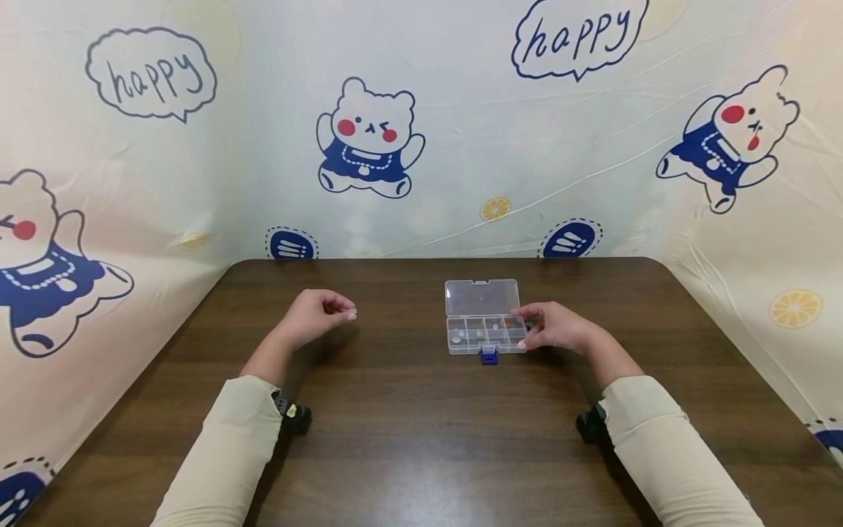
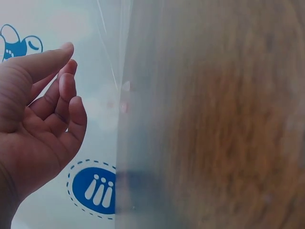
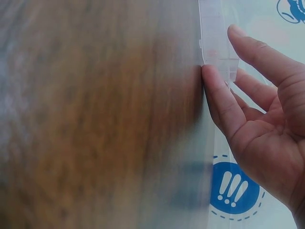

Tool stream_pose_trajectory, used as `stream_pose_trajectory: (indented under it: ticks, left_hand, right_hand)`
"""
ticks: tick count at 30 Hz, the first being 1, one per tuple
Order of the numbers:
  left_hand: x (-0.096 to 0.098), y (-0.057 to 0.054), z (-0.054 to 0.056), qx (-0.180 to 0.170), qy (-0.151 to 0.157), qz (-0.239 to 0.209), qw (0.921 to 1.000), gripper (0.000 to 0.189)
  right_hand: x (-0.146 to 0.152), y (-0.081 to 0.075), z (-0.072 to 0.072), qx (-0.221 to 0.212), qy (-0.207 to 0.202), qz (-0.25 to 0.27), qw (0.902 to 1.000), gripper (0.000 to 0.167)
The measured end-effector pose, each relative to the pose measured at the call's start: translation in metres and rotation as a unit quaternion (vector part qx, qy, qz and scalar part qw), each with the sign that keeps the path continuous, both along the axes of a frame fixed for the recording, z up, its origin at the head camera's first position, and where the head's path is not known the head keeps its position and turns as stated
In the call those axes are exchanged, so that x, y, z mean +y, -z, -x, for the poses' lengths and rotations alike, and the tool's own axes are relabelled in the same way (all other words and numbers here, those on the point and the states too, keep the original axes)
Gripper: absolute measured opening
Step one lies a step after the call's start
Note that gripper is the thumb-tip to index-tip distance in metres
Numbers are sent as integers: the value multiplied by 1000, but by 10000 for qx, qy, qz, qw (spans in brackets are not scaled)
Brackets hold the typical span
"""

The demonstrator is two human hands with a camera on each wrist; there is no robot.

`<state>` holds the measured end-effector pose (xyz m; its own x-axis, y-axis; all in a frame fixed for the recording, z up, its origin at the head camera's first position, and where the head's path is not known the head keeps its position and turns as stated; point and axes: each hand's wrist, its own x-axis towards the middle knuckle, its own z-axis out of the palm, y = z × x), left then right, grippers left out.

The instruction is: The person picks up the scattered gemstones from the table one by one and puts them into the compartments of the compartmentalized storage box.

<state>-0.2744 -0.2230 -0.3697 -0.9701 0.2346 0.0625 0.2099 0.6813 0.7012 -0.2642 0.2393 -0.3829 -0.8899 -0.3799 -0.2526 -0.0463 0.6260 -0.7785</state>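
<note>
A clear plastic compartment box (image 1: 482, 344) lies with its lid (image 1: 482, 298) raised behind it and a blue latch (image 1: 489, 357) at the front. Small pieces sit in its cells, among them an orange one (image 1: 508, 323). My right hand (image 1: 560, 326) holds the box's right end between thumb and fingers; the right wrist view shows the box's end wall (image 3: 228, 69) beside the fingers. To the left, my left hand (image 1: 316, 316) is bent, thumb and forefinger close together. Pale specks show at its fingertips; whether it pinches something is unclear. A tiny pale piece (image 2: 126, 86) and a reddish one (image 2: 124, 107) appear beyond it.
The brown wooden table (image 1: 408, 439) has rounded far corners. A printed cloth (image 1: 461, 132) with bears surrounds it at the back and sides. Dark wrist cameras sit under both cuffs, close above the tabletop.
</note>
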Motion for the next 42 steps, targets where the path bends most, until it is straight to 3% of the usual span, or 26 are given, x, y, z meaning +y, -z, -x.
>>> stream_pose_trajectory:
  ticks: [19, 42]
  left_hand:
    - [23, -10, -10, 133, 351, -74, 9993, 19]
    - [54, -14, -15, 266, 830, -241, 9959, 12]
  right_hand:
    - [0, -2, -1, -45, -7, 70, 10000, 75]
    - [-1, -6, -3, -39, -60, 18, 10000, 74]
